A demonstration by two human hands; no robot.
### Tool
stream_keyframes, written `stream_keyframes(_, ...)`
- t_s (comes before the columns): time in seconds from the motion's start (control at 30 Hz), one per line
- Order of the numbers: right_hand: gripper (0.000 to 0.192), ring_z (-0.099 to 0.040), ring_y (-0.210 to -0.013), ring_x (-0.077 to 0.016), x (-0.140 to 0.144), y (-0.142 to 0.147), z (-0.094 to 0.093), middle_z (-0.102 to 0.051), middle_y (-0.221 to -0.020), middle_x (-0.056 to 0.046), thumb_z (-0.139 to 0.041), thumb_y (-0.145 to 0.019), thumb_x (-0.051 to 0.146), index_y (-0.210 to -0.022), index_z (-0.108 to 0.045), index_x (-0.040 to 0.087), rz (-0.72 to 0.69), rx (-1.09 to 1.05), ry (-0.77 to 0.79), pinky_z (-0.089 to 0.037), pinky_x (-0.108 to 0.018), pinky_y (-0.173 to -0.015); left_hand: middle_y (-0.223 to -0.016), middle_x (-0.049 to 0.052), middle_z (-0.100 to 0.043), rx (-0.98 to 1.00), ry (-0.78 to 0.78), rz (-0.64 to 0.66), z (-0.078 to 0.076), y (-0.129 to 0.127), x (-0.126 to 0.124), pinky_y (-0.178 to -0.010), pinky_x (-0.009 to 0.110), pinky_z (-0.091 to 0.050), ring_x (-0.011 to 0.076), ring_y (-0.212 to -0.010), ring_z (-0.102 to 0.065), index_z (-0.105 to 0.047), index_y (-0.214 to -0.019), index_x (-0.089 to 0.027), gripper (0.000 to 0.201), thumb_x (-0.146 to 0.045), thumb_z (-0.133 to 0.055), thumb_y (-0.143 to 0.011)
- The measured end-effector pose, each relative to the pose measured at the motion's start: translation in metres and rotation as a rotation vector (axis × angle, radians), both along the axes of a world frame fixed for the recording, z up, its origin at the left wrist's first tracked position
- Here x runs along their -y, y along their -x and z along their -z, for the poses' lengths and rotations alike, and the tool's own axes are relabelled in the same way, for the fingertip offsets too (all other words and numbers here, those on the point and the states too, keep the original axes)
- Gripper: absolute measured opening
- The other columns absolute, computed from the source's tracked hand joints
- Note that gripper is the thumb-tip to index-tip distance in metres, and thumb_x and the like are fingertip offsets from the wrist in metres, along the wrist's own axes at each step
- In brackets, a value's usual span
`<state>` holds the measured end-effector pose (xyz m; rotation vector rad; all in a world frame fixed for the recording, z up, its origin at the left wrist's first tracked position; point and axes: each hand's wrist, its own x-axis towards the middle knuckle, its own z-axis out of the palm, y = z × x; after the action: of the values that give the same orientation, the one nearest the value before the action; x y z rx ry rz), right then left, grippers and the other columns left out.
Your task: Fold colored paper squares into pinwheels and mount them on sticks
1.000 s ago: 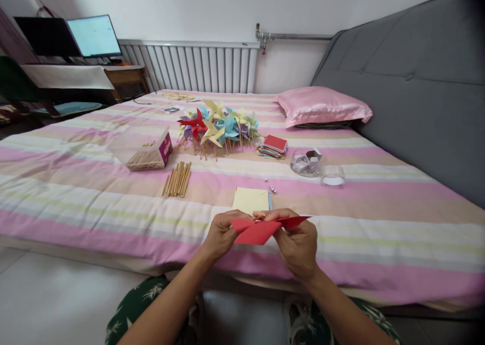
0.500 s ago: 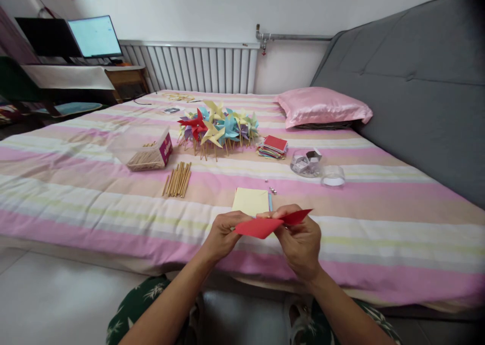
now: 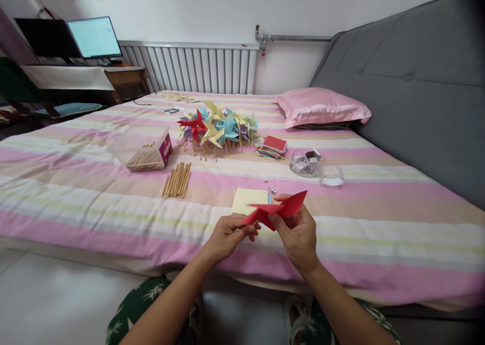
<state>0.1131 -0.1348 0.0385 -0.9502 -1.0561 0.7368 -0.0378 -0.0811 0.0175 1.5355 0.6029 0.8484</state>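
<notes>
A red paper pinwheel (image 3: 265,212) with partly folded blades is held over the bed's near edge. My right hand (image 3: 301,234) is closed on its right part, the thumb pressed on the middle and the fingers behind. My left hand (image 3: 232,234) is closed with its fingertips at the lower left blade; I cannot tell whether it also holds a stick. Just beyond lies a stack of pale yellow paper squares (image 3: 246,198), with a blue edge showing. Small metal pins (image 3: 272,190) lie beside that stack.
Finished pinwheels (image 3: 220,125) stand bunched mid-bed. Left of them are a clear box of sticks (image 3: 146,158) and loose wooden sticks (image 3: 178,180). To the right sit coloured paper squares (image 3: 273,145), a clear round container (image 3: 305,163), a tape roll (image 3: 332,177) and a pink pillow (image 3: 322,107).
The red paper has turned and its right blade now points higher. My left hand has moved slightly down and right, its fingers now curled under the left blade.
</notes>
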Motion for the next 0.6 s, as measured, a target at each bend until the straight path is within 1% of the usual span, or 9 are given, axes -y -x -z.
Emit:
stream_keyframes(0.07, 0.037, -0.067, -0.079, -0.0184, -0.002, -0.001, 0.001, -0.069, -0.090, -0.004, -0.067, -0.077, 0.034, -0.107, -0.051, 0.022, -0.048, -0.021, 0.001, -0.054, -0.030, -0.069, -0.066, 0.004, -0.064, 0.020, 0.140, 0.002, -0.001, -0.002, 0.002, -0.059, 0.025, -0.045, 0.0119, -0.057, -0.057, -0.072, -0.076, -0.013, 0.023, -0.035, -0.065, -0.077)
stream_keyframes(0.13, 0.042, -0.065, -0.092, -0.0211, -0.004, -0.003, 0.002, -0.067, -0.102, -0.008, -0.065, -0.078, 0.036, -0.113, -0.048, 0.022, -0.071, -0.044, -0.007, -0.052, -0.034, -0.078, -0.066, 0.003, -0.064, 0.061, 0.229, -0.019, -0.002, -0.003, 0.002, -0.058, 0.024, -0.044, 0.0104, -0.055, -0.056, -0.072, -0.081, -0.013, 0.024, -0.036, -0.067, -0.076)
stream_keyframes(0.2, 0.042, -0.061, -0.102, -0.0226, -0.005, -0.006, 0.004, -0.063, -0.109, -0.010, -0.064, -0.079, 0.037, -0.115, -0.048, 0.021, -0.047, -0.040, 0.005, -0.050, -0.034, -0.083, -0.066, 0.003, -0.064, 0.102, 0.273, -0.047, -0.002, -0.003, 0.001, -0.057, 0.024, -0.043, 0.0097, -0.054, -0.055, -0.072, -0.083, -0.012, 0.026, -0.037, -0.067, -0.076)
stream_keyframes(0.27, 0.039, -0.058, -0.106, -0.0234, -0.006, -0.007, 0.006, -0.062, -0.111, -0.011, -0.064, -0.079, 0.038, -0.112, -0.052, 0.020, -0.020, -0.010, 0.038, -0.049, -0.034, -0.082, -0.066, 0.003, -0.064, 0.123, 0.298, -0.062, -0.001, -0.003, 0.000, -0.057, 0.023, -0.043, 0.0093, -0.053, -0.055, -0.072, -0.086, -0.013, 0.027, -0.037, -0.067, -0.076)
stream_keyframes(0.33, 0.037, -0.060, -0.103, -0.0234, -0.007, -0.007, 0.008, -0.063, -0.109, -0.011, -0.065, -0.078, 0.039, -0.108, -0.054, 0.019, -0.019, 0.011, 0.073, -0.049, -0.032, -0.078, -0.067, 0.003, -0.065, 0.122, 0.318, -0.060, 0.000, -0.003, 0.000, -0.056, 0.023, -0.042, 0.0089, -0.052, -0.056, -0.071, -0.088, -0.013, 0.028, -0.037, -0.067, -0.076)
stream_keyframes(0.4, 0.036, -0.062, -0.094, -0.0222, -0.008, -0.007, 0.010, -0.065, -0.103, -0.010, -0.065, -0.077, 0.041, -0.104, -0.057, 0.018, -0.010, -0.010, 0.111, -0.049, -0.030, -0.072, -0.067, 0.004, -0.066, 0.115, 0.332, -0.055, 0.000, -0.003, 0.001, -0.054, 0.022, -0.042, 0.0085, -0.051, -0.056, -0.071, -0.090, -0.012, 0.029, -0.037, -0.066, -0.076)
stream_keyframes(0.5, 0.030, -0.064, -0.075, -0.0186, -0.011, -0.006, 0.012, -0.067, -0.082, -0.005, -0.064, -0.077, 0.043, -0.091, -0.062, 0.017, 0.046, -0.111, 0.199, -0.046, -0.027, -0.062, -0.067, 0.004, -0.067, 0.111, 0.349, -0.053, 0.001, -0.004, 0.002, -0.053, 0.021, -0.042, 0.0081, -0.050, -0.056, -0.071, -0.092, -0.012, 0.030, -0.038, -0.067, -0.076)
stream_keyframes(0.6, 0.029, -0.059, -0.059, -0.0143, -0.013, -0.008, 0.014, -0.060, -0.060, 0.000, -0.065, -0.075, 0.044, -0.070, -0.063, 0.016, 0.085, -0.193, 0.272, -0.043, -0.025, -0.057, -0.066, 0.003, -0.067, 0.112, 0.361, -0.059, 0.000, -0.004, 0.002, -0.053, 0.020, -0.041, 0.0080, -0.049, -0.057, -0.071, -0.091, -0.012, 0.030, -0.037, -0.068, -0.075)
